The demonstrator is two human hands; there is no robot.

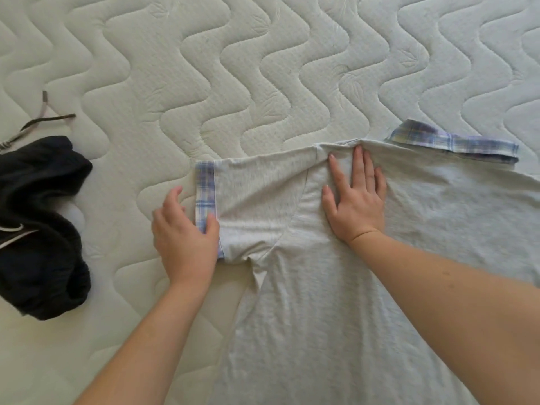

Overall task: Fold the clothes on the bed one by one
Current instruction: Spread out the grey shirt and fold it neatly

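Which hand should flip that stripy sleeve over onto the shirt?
Probably the left hand: its thumb already holds the sleeve's plaid cuff. The right hand lies flat on the grey shirt, pinning the shoulder.

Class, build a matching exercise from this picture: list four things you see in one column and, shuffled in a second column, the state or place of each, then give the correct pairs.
Column 1
1. left hand
2. right hand
3. dark garment
4. plaid collar

Column 2
A. crumpled at the left edge of the mattress
B. pressed flat on the grey T-shirt near the shoulder
C. lies at the shirt's far edge, to the right
D. grips the plaid sleeve cuff

Pairs: 1-D, 2-B, 3-A, 4-C
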